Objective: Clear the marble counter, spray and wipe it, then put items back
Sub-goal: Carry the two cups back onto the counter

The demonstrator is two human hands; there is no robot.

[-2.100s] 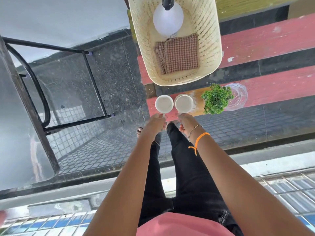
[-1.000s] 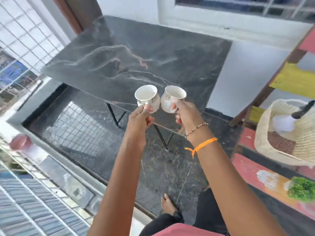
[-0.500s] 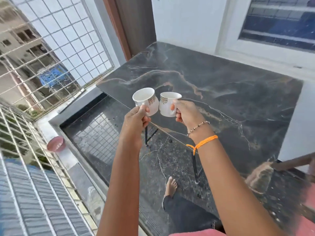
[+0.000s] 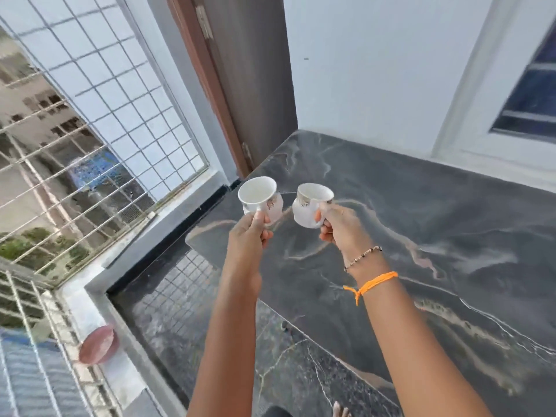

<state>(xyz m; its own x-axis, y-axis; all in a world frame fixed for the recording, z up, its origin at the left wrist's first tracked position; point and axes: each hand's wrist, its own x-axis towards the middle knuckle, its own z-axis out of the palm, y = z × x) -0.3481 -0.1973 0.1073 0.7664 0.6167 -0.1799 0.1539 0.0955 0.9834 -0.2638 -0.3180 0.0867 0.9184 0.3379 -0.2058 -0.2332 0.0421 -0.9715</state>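
The dark marble counter with pale veins fills the right half of the head view, its top bare. My left hand grips the handle of a small white cup with a floral print. My right hand holds a second matching white cup by its handle. Both cups are upright, look empty, and hang in the air side by side above the counter's left part, a small gap between them.
A white wall and a window frame back the counter. A brown door stands at its far left corner. A metal grille and a ledge run along the left, with a reddish bowl on the ledge. Dark floor lies below.
Both hands lifted the two cups off the red bench and carried them over to the marble counter. In the last half second they moved further over its top.
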